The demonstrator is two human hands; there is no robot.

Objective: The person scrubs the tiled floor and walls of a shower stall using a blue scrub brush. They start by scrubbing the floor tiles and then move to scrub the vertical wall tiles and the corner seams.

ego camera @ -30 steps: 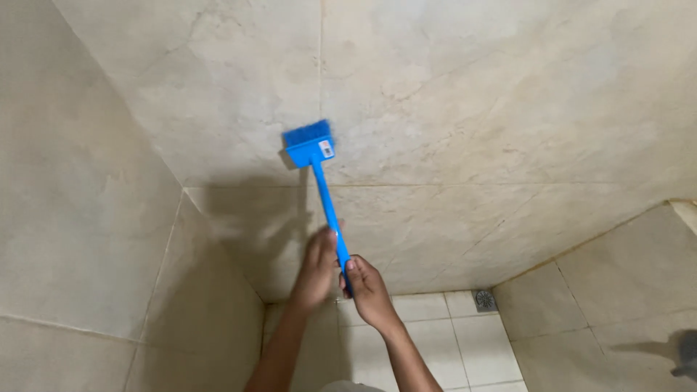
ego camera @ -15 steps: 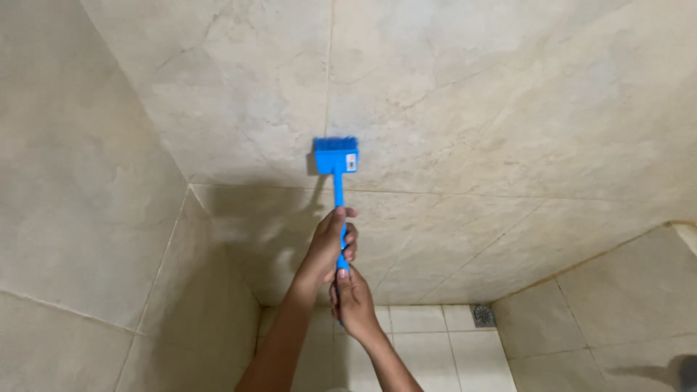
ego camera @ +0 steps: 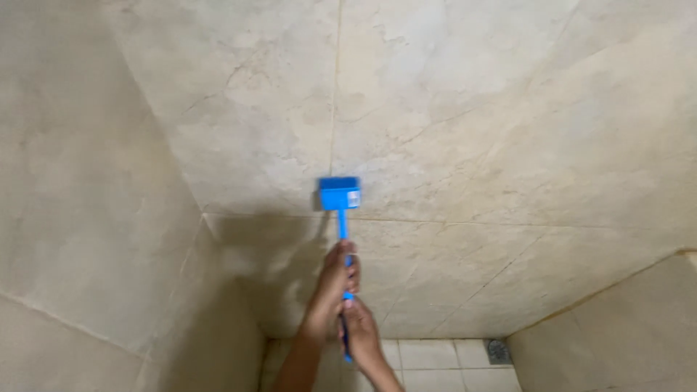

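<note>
Gripping the blue scrub brush [ego camera: 339,194] low on its stiff, light-looking handle, left hand [ego camera: 335,276] above right hand [ego camera: 361,330], both closed, frame centre.

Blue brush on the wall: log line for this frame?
blue brush head against beige wall tile | left hand upper on handle | right hand lower | floor drain lower right

Two bare forearms rose from the bottom edge of the view, with no sleeve, watch or bracelet on either. The left hand [ego camera: 335,279] was ungloved, its fingers [ego camera: 350,263] slim, ringless and plain. The right hand [ego camera: 361,335] was likewise ungloved, with no jewellery visible. Both wrists were narrow and uncovered. Nothing more of the person was visible.
</note>
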